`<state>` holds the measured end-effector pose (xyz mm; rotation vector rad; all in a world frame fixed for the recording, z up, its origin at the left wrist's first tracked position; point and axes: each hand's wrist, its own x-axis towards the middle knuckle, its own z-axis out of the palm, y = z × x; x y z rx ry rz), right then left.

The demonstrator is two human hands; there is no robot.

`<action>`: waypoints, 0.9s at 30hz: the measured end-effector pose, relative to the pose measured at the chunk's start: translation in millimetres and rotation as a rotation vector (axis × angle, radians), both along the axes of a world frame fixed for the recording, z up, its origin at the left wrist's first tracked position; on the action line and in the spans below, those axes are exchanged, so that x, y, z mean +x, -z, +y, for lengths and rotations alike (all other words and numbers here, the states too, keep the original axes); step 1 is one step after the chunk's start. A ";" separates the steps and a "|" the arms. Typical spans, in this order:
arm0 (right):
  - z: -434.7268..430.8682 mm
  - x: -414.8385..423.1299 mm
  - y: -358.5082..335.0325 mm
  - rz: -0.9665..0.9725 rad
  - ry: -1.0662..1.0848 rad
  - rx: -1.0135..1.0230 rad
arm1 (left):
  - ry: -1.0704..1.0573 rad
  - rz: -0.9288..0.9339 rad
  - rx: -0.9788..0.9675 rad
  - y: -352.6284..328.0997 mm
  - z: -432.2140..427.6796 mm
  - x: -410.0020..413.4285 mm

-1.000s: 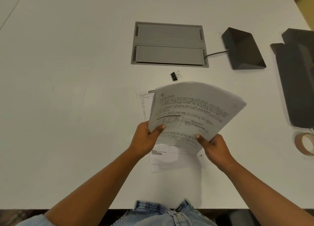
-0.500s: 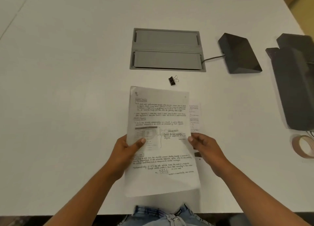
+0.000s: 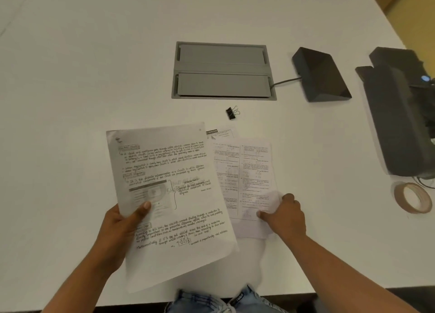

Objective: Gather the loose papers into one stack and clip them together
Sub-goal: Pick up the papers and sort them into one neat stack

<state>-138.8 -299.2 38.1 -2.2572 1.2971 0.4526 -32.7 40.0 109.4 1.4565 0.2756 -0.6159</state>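
Note:
My left hand (image 3: pixel 124 223) grips a handwritten sheet (image 3: pixel 169 195) by its left edge, thumb on top, and holds it tilted above the white table (image 3: pixel 82 89). To its right a printed sheet (image 3: pixel 249 178) lies flat on the table. My right hand (image 3: pixel 286 215) presses on that sheet's right edge with the fingers curled; whether it pinches the paper I cannot tell. Another printed page (image 3: pixel 220 132) peeks out beyond both sheets. A small black binder clip (image 3: pixel 231 113) lies on the table beyond the papers, untouched.
A grey cable hatch (image 3: pixel 223 71) is set into the table behind the clip. A dark wedge-shaped box (image 3: pixel 322 76) with a cable stands to its right, a large black device (image 3: pixel 400 110) at the far right, and a roll of tape (image 3: pixel 413 197) near it.
My left hand has carried the handwritten sheet to the left, uncovering the printed sheet. My right hand let go of the handwritten sheet and came down on the printed sheet's right edge.

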 end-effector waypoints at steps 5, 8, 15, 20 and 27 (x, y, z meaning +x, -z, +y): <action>-6.0 -0.1 -0.2 -0.116 0.090 0.069 | -0.036 -0.018 -0.004 2.2 5.4 -2.9; -8.2 -2.7 -3.3 -0.142 0.087 0.028 | -0.042 -0.014 -0.001 1.9 7.4 -3.7; -24.6 -11.9 -9.9 -0.143 0.114 -0.010 | -0.041 -0.015 0.050 3.3 13.1 3.1; -28.0 -20.2 -13.6 -0.190 0.109 -0.027 | -0.052 -0.030 0.059 2.9 10.4 5.1; -16.1 -24.1 -12.5 -0.138 0.067 -0.005 | -0.045 -0.011 0.051 5.5 6.7 0.5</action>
